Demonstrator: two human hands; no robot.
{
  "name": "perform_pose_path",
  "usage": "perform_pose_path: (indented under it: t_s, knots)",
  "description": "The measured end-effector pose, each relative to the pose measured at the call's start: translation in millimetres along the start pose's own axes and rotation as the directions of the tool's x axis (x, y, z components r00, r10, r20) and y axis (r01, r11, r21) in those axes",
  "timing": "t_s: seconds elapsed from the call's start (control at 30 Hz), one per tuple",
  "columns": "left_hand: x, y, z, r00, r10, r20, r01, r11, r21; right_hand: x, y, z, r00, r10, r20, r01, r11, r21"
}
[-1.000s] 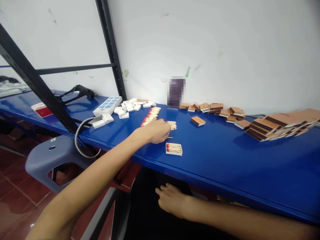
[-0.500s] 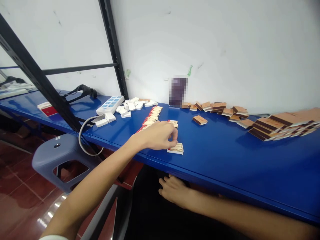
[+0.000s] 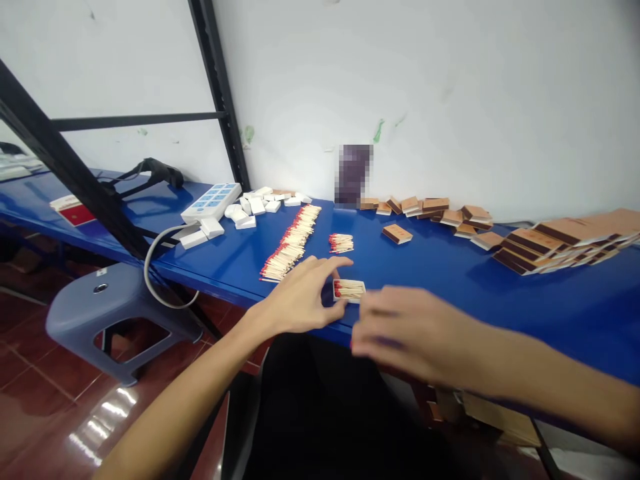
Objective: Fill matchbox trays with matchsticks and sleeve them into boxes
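**Both hands at a filled match tray on the counter edge**

Lowest in the frame, the right hand [image 3: 405,330] comes in from the lower right. It is smeared by motion, with its fingers loosely extended and nothing visible in them. It hovers over the near edge of the blue counter [image 3: 450,280], just below and right of the match tray [image 3: 349,290].

The left hand [image 3: 300,297] reaches in from the lower left, released and spread. Its thumb and forefinger tips are at the tray's left end. Whether they pinch it or only touch it cannot be told.

The tray is a small white open box lying flat at centre frame, packed with matches whose red heads point left.

Just above it lies a small loose bundle of matches [image 3: 341,243]. Left of the bundle, a long row of matches [image 3: 290,243] runs diagonally toward the wall.

Further up and left, empty white trays [image 3: 255,207] lie scattered beside a white power strip [image 3: 211,203].

To the upper right, brown matchbox sleeves [image 3: 430,213] lie along the wall, with one sleeve [image 3: 397,233] apart from them. Flat stacks of sleeves [image 3: 565,247] are cut off by the right edge.

A pixelated dark object [image 3: 353,175] stands against the wall and cannot be made out.

A grey stool [image 3: 100,300] sits on the floor at lower left.
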State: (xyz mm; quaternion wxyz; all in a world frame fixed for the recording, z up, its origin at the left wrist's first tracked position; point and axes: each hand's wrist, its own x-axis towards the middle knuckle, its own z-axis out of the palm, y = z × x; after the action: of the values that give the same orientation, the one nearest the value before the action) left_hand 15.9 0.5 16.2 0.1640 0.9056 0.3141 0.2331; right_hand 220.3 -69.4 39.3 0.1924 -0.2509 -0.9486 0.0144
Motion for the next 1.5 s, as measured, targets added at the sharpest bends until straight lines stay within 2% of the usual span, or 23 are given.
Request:
perform_pose_path:
  t_s: [0.1,0.2,0.33,0.43,0.57,0.73,0.83,1.23,1.5]
  knots:
    - [-3.2,-2.8,8.0,0.999,-0.01,-0.045,0.009,1.0,-0.027,7.2,44.7,-6.0,0.968,0.226,-0.105,-0.22,0.973,0.063]
    - [-4.2,-6.5,12.2,0.996,-0.033,-0.079,0.028,0.997,-0.066,15.3,68.0,7.0,0.932,0.342,-0.122,-0.326,0.935,0.137]
    - [-5.2,-7.5,12.6,0.995,-0.042,-0.092,0.035,0.996,-0.077,23.6,70.8,17.1,0.948,0.309,-0.081,-0.295,0.944,0.15]
    - [-5.9,-6.5,11.8,0.995,-0.065,-0.081,0.057,0.994,-0.091,26.3,74.5,12.6,0.936,0.324,-0.138,-0.31,0.944,0.11]
    - [-7.0,-5.6,12.0,0.994,-0.082,-0.068,0.076,0.993,-0.088,26.6,98.8,13.1,0.881,0.411,-0.232,-0.409,0.911,0.061]
    - [-7.8,-4.9,11.9,0.997,-0.058,-0.058,0.056,0.997,-0.048,24.0,132.0,31.8,0.893,0.424,-0.153,-0.435,0.899,-0.047]
    - [-7.8,-4.1,10.6,0.998,-0.046,-0.05,0.045,0.999,-0.014,21.9,136.0,37.5,0.9,0.414,-0.136,-0.425,0.902,-0.07]
    - [-6.3,-5.4,11.7,0.996,0.028,-0.079,-0.024,0.998,0.05,19.4,136.1,40.5,0.896,0.417,-0.149,-0.419,0.908,0.019]
    - [-6.3,-6.4,12.1,0.996,0.033,-0.086,-0.028,0.998,0.061,18.3,137.1,35.7,0.883,0.448,-0.141,-0.43,0.892,0.141]
